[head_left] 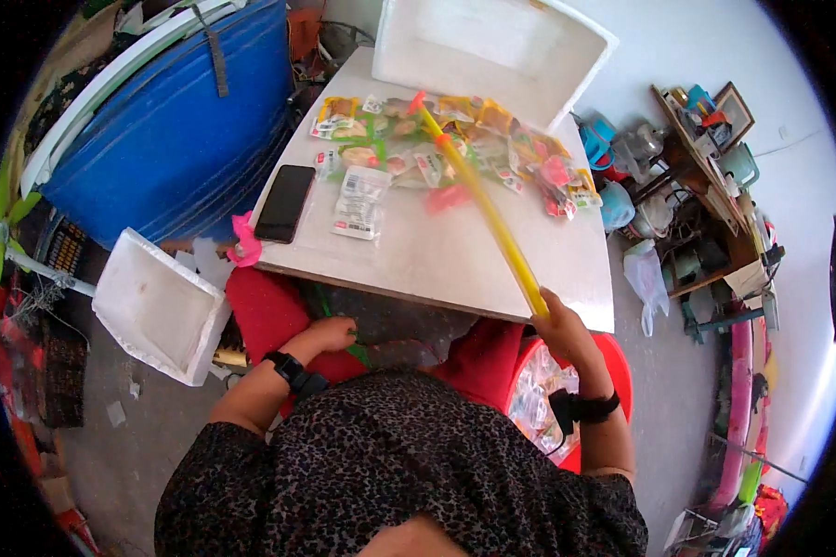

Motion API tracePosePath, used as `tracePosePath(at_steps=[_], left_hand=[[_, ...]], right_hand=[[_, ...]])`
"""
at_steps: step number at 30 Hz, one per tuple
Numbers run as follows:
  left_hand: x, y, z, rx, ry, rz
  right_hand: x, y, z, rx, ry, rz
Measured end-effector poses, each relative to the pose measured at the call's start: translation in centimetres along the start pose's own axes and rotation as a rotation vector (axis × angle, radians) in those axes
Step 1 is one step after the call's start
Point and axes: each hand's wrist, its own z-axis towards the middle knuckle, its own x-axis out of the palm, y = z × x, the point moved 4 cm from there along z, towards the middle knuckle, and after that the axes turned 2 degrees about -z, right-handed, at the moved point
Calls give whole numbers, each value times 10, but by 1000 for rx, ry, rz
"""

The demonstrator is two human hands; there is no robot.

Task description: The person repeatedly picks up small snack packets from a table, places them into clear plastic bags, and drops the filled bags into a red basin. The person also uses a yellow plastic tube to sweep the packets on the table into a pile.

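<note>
My right hand (563,332) grips the lower end of a long yellow stick (492,223) with orange-red bits near its far end. The stick slants up and left over the table, above small food packets (404,165) in clear, green and yellow wrappers. A blurred pinkish patch (448,198) shows beside it. My left hand (333,334) rests closed by my lap in front of the table edge; what it holds, if anything, is hidden. A white packet (359,201) and a black phone (285,204) lie on the table's left half.
An open white foam box (492,46) stands at the table's (418,269) back. A red tub (615,371) of packets sits by my right leg. At left are a large blue container (195,121) and a smaller foam box (153,306). Cluttered shelves (706,186) stand at right.
</note>
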Motion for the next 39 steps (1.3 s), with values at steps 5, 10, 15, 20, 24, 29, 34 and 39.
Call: tracePosePath(at_steps=[5,10,15,20,24,29,34,39], left_hand=[[-7,-6,-3,-16,25,12],[-10,-11,-7,-35,32,-1],[-10,-11,-7,-2,-25,-11],[-7,-8,-7,-2,-7,-63],[-2,-4,-2,-40,21,-41],[1,1,2,-58,46,4],[0,1,0,-52,25,-30],[2,6,2,21,-28,-14]], right_hand=[[-1,-14,-15,75,-113,258],[-14,-38,7,201,-228,260],[-3,-69,26,199,-288,155],[9,-65,-1,194,-193,159],[19,-62,-48,286,-93,263],[29,-56,-76,291,-185,523],[17,-68,-35,206,-360,339],[15,-73,29,200,-307,255]])
